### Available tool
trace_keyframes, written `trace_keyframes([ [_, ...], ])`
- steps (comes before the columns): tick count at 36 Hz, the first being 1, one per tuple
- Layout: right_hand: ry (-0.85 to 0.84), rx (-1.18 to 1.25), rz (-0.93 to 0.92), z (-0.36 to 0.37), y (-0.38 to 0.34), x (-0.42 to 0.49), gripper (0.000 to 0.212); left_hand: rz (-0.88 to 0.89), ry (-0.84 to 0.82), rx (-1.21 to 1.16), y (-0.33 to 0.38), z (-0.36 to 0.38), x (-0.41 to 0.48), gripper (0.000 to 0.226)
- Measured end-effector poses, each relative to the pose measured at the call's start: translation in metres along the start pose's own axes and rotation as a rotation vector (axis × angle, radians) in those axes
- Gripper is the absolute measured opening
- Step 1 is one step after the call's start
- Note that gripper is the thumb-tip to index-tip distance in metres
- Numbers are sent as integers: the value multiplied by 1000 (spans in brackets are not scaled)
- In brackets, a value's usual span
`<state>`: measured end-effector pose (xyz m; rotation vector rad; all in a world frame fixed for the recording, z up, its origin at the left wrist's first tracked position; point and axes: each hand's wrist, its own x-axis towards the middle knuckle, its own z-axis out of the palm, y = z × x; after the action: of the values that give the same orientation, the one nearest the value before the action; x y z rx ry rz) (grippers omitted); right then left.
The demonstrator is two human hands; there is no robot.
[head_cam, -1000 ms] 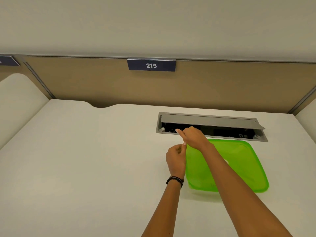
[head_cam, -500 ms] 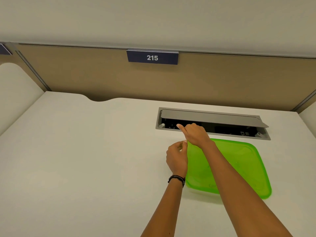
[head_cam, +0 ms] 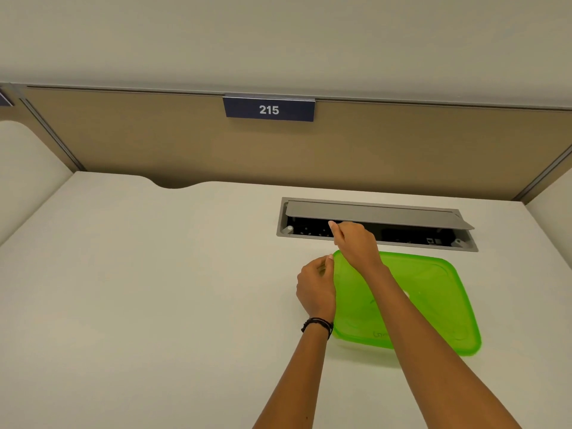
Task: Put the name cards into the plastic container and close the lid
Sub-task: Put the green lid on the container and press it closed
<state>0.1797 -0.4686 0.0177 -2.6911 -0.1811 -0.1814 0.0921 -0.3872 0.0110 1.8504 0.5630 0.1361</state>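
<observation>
Backdrop: I see a tan partition (head_cam: 139,140) along the far edge of a white desk (head_cam: 139,289), with plain wall above it.
Sign: a dark blue plate (head_cam: 268,109) reading 215 hangs at the top of the partition, a little left of centre.
Left hand (head_cam: 315,286): it is knuckles up just left of the green lid. Its fingers are curled in tight and the thumb tip is against the lid's far-left corner, pinching that rim as far as I can see.
Wrist: a black bracelet (head_cam: 317,324) sits on the left wrist.
Right hand (head_cam: 356,246): it is palm down over the same far-left corner. The index finger (head_cam: 333,226) points far-left and the other fingers are folded under. I cannot tell whether it presses or holds anything.
Cable box: a grey flap (head_cam: 371,213) stands part-open over a dark recess in the desk, just beyond the right hand.
Green lid (head_cam: 433,292): it lies on the right half of the desk, near side of the cable box, partly crossed by the right forearm.
Name cards: a pale patch (head_cam: 406,294) shows through the lid, but I cannot tell what it is.
</observation>
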Motion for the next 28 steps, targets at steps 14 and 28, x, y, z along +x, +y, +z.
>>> trace_keyframes([
  [14,131,-135,318,-62,119,-64,35,774,-164,417,6,5,-1,28],
  [28,198,-19,606,-75,152,-57,56,680,-338,572,9,15,-4,37],
])
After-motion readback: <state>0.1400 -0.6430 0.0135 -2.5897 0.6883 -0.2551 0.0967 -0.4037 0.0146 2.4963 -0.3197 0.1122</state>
